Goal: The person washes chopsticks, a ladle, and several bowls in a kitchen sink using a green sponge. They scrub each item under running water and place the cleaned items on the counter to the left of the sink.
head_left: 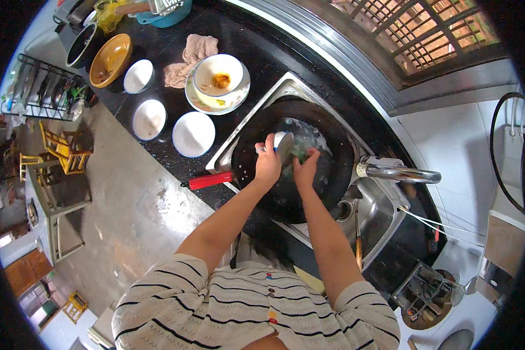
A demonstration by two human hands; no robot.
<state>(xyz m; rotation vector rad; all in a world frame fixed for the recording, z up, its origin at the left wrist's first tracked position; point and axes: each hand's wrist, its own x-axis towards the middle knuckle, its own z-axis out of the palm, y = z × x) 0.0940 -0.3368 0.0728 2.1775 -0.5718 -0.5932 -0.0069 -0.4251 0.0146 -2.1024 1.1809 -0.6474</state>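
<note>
Holding the bowl (283,143) tipped over the wok (332,195): left hand (267,163) has its fingers pinching the bowl's wall near the rim, mouth turned toward the right hand (305,170), presumably so the inside is easy to reach. Right fingers are bunched round a green wad (301,153) beside that mouth; can't tell if it touches. Wok sits at the sink (219,160) with sudsy-looking water (310,133) in it, so it probably doubles as wash tub and drip catcher. Red handle (210,181) juts from its left side over the counter (242,41), likely to stay clear of the forearms. Tap (402,173) stands just right of the wok. Stained bowl (227,65) stacked on plates (197,105), three white bowls (193,135) spread farther left, likely for left-arm reach.
</note>
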